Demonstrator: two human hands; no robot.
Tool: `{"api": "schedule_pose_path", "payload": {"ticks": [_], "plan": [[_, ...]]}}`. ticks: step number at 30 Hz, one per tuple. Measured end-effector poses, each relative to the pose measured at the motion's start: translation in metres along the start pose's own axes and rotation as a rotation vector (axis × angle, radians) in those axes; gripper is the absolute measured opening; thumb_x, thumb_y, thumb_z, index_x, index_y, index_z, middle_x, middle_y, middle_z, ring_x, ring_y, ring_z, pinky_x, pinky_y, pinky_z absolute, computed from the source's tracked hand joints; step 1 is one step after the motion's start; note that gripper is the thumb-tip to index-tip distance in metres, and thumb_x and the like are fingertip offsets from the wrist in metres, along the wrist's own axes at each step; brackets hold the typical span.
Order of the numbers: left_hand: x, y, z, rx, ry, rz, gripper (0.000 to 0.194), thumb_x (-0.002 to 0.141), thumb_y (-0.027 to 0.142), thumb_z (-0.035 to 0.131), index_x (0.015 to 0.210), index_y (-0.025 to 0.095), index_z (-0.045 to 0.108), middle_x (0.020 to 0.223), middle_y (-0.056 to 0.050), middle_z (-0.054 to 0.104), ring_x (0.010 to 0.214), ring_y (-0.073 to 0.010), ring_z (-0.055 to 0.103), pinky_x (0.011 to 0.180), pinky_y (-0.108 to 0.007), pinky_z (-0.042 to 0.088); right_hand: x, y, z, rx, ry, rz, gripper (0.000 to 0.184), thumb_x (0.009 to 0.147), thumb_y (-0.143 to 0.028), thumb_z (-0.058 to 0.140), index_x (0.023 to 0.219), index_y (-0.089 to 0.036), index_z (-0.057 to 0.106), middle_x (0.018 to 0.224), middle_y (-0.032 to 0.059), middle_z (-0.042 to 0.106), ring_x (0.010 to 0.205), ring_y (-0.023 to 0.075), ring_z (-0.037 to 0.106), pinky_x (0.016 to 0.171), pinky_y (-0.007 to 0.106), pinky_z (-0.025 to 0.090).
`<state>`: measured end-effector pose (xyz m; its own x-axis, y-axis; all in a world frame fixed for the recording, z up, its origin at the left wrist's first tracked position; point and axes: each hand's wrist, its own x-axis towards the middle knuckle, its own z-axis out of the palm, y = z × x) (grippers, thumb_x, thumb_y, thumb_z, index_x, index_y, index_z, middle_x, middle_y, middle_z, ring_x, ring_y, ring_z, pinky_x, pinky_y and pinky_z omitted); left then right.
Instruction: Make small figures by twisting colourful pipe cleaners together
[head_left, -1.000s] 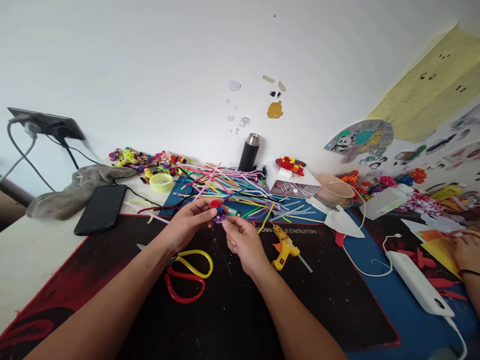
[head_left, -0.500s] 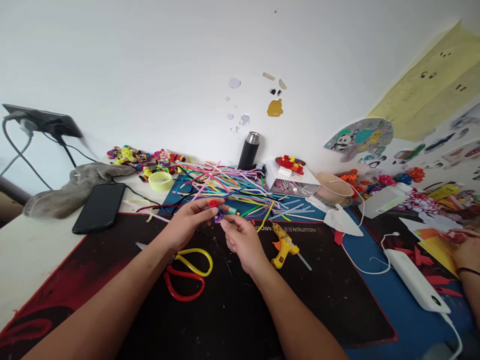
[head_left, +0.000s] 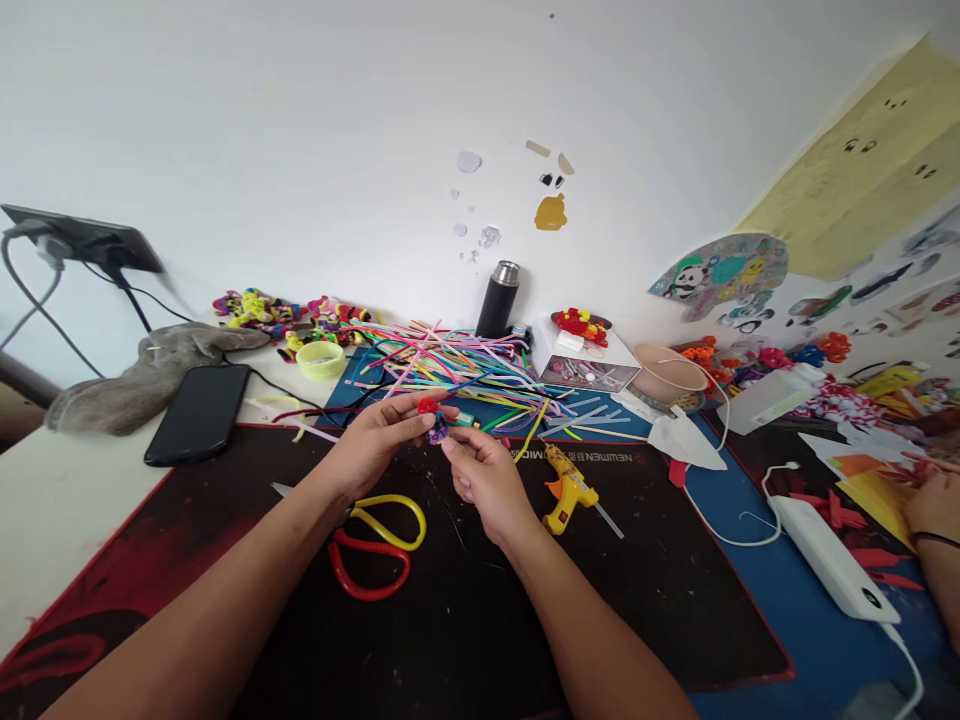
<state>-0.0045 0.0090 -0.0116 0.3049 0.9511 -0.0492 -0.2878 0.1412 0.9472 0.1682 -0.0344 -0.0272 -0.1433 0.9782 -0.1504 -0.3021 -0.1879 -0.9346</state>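
Your left hand (head_left: 384, 435) is pinching the little red-and-purple piece (head_left: 437, 430) up by the black mat (head_left: 660, 590)'s far edge, right hand (head_left: 484, 480) pinched on its lower end. Scissors (head_left: 421, 525) poke out under your left forearm; right of the glue gun (head_left: 572, 490), decent room to the mat's red border.
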Motion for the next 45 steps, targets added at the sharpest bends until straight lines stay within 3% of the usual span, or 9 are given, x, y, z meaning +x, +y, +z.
{"api": "schedule_pose_path", "payload": {"ticks": [5, 9, 18, 25, 33, 36, 39, 45], "plan": [[0.0, -0.001, -0.001, -0.022, -0.011, -0.019, 0.063, 0.069, 0.043, 0.098, 0.125, 0.02, 0.082, 0.115, -0.015, 0.083, 0.102, -0.0291, 0.072, 0.084, -0.037, 0.048, -0.001, -0.001, 0.0, 0.009, -0.012, -0.001, 0.041, 0.077, -0.05, 0.087, 0.097, -0.019, 0.07, 0.054, -0.0122, 0.038, 0.045, 0.0059, 0.024, 0.045, 0.024, 0.014], [0.0, -0.001, -0.001, -0.046, -0.014, -0.029, 0.062, 0.067, 0.042, 0.1, 0.123, 0.02, 0.082, 0.116, -0.014, 0.084, 0.103, -0.0294, 0.072, 0.089, -0.038, 0.048, 0.0, 0.0, -0.001, 0.012, -0.017, -0.006, 0.041, 0.077, -0.051, 0.087, 0.098, -0.019, 0.07, 0.054, -0.0121, 0.038, 0.045, 0.0059, 0.024, 0.045, 0.024, 0.014], [-0.002, 0.0, 0.004, -0.015, 0.035, -0.002, 0.056, 0.067, 0.044, 0.1, 0.115, 0.02, 0.085, 0.108, -0.013, 0.085, 0.09, -0.0237, 0.069, 0.071, -0.03, 0.044, -0.001, 0.0, -0.001, 0.013, -0.014, 0.009, 0.044, 0.078, -0.053, 0.087, 0.101, -0.018, 0.071, 0.054, -0.0123, 0.038, 0.045, 0.0056, 0.023, 0.045, 0.024, 0.014], [-0.003, -0.001, 0.005, -0.013, 0.04, -0.009, 0.046, 0.071, 0.047, 0.096, 0.106, 0.02, 0.086, 0.11, -0.014, 0.084, 0.085, -0.0231, 0.067, 0.069, -0.032, 0.046, 0.0, 0.001, -0.001, 0.017, -0.009, 0.009, 0.043, 0.08, -0.053, 0.085, 0.098, -0.017, 0.069, 0.054, -0.0122, 0.038, 0.045, 0.0054, 0.023, 0.045, 0.024, 0.013], [0.001, 0.003, -0.008, -0.03, 0.094, -0.008, 0.047, 0.071, 0.043, 0.095, 0.109, 0.019, 0.081, 0.099, -0.006, 0.078, 0.075, -0.0159, 0.062, 0.067, -0.028, 0.047, 0.0, -0.011, -0.003, 0.005, 0.037, -0.006, 0.051, 0.073, -0.06, 0.089, 0.095, -0.017, 0.074, 0.052, -0.012, 0.034, 0.044, 0.0054, 0.023, 0.045, 0.024, 0.012], [0.003, 0.006, -0.015, 0.115, 0.132, -0.009, 0.043, 0.068, 0.049, 0.094, 0.093, 0.019, 0.077, 0.084, -0.002, 0.073, 0.067, -0.0151, 0.06, 0.064, -0.029, 0.048, 0.003, -0.012, -0.009, 0.03, 0.116, -0.057, 0.051, 0.075, -0.06, 0.089, 0.098, -0.016, 0.077, 0.052, -0.0119, 0.033, 0.044, 0.0053, 0.022, 0.045, 0.024, 0.012], [0.006, 0.0, -0.019, 0.365, 0.073, -0.006, 0.042, 0.069, 0.054, 0.09, 0.087, 0.02, 0.073, 0.078, -0.001, 0.07, 0.064, -0.0168, 0.061, 0.064, -0.031, 0.049, 0.007, -0.008, -0.015, 0.047, 0.132, -0.065, 0.048, 0.078, -0.056, 0.088, 0.101, -0.015, 0.078, 0.052, -0.0118, 0.034, 0.043, 0.0049, 0.023, 0.045, 0.024, 0.011], [0.012, -0.022, -0.027, 0.734, 0.033, 0.028, 0.039, 0.081, 0.057, 0.077, 0.095, 0.021, 0.076, 0.075, -0.002, 0.074, 0.062, -0.0215, 0.066, 0.064, -0.034, 0.049, 0.005, -0.006, -0.013, 0.038, 0.087, -0.045, 0.046, 0.081, -0.056, 0.085, 0.1, -0.016, 0.077, 0.053, -0.011, 0.036, 0.043, 0.0051, 0.024, 0.045, 0.024, 0.012]]}}
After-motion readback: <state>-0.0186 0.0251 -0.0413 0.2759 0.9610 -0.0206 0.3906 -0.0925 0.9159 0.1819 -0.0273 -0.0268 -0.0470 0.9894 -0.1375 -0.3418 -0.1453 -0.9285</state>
